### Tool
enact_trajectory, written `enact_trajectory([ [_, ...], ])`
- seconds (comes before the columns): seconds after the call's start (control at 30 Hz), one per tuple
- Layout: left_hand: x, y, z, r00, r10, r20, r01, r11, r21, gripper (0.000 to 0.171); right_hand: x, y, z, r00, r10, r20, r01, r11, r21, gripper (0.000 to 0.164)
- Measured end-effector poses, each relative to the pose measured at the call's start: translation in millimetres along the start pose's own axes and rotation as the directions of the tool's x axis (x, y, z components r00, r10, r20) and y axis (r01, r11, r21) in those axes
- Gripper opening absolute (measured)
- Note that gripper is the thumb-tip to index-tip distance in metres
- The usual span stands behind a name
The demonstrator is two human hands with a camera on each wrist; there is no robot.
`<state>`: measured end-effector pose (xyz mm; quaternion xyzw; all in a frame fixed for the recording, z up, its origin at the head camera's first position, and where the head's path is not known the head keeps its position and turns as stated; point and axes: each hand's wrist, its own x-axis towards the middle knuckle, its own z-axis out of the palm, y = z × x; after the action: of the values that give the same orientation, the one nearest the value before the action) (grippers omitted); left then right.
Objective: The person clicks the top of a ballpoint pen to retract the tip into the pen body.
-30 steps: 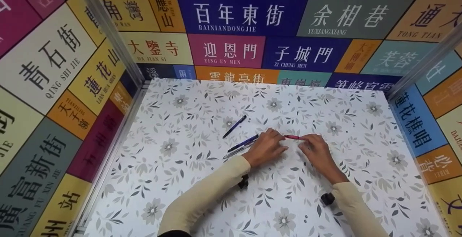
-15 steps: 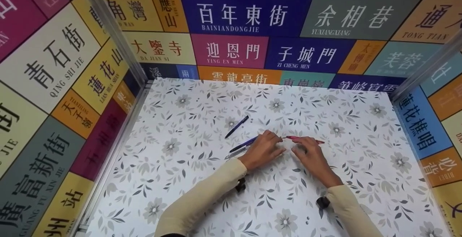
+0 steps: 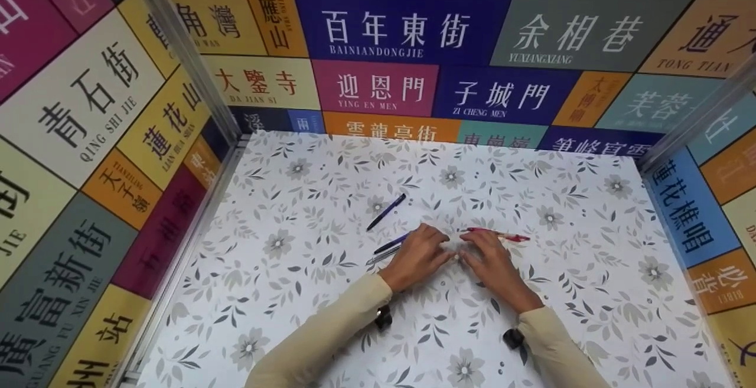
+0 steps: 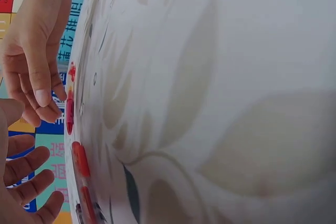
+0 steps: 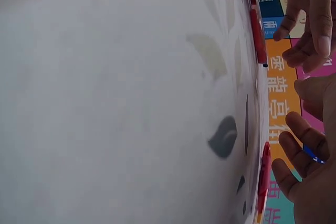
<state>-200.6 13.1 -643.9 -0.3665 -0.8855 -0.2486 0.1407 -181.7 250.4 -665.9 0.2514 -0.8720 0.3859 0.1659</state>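
My left hand [image 3: 416, 256] and right hand [image 3: 493, 265] hover close together above the flowered cloth, fingers loosely bent and holding nothing. Just beyond my right fingertips lies a red pen [image 3: 515, 237], partly covered by that hand in the head view. The left wrist view shows the same red pen [image 4: 70, 111] flat on the cloth, apart from the fingers. A second red pen [image 5: 257, 35] lies near my left hand in the right wrist view; the head view hides it behind that hand. Beside my left hand is a dark blue pen [image 3: 391, 243], its near end hidden.
A clear pen [image 3: 385, 254] lies alongside that blue pen. Farther back on the left is another dark blue pen [image 3: 386, 212]. The white flowered cloth [image 3: 331, 193] covers the table, and panels with large printed characters [image 3: 407, 28] rise at the back and sides.
One second ago my right fingers pinched the red pen between the hands. It now lies loose beyond the right hand, and both hands have drawn back toward me and closer together.
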Motion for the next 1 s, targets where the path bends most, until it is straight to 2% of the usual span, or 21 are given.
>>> enact_trajectory([
  [0.2,-9.2,-4.6,-4.0,0.999,-0.011,-0.048,0.01,1.0,-0.024,0.028,7,-5,11,0.997,-0.08,-0.001,0.08,0.996,-0.046,0.04],
  [0.4,-21.8,-7.1,-8.5,0.996,-0.029,-0.085,0.026,0.999,-0.039,0.023,9,-11,22,0.991,-0.127,0.039,0.13,0.987,-0.094,0.036],
  [0.63,-31.8,-15.2,-13.4,0.988,-0.063,-0.144,0.05,0.995,-0.091,0.028,13,-11,28,0.988,-0.146,0.056,0.15,0.986,-0.072,0.036],
  [0.77,-40.0,-21.7,-16.4,0.984,-0.097,-0.148,0.083,0.991,-0.103,0.029,14,-10,30,0.986,-0.148,0.071,0.152,0.987,-0.054,0.038],
  [1.0,-52.8,-31.6,-21.3,0.978,-0.137,-0.158,0.113,0.982,-0.151,0.028,13,-8,32,0.991,-0.097,0.092,0.101,0.994,-0.043,0.041],
])
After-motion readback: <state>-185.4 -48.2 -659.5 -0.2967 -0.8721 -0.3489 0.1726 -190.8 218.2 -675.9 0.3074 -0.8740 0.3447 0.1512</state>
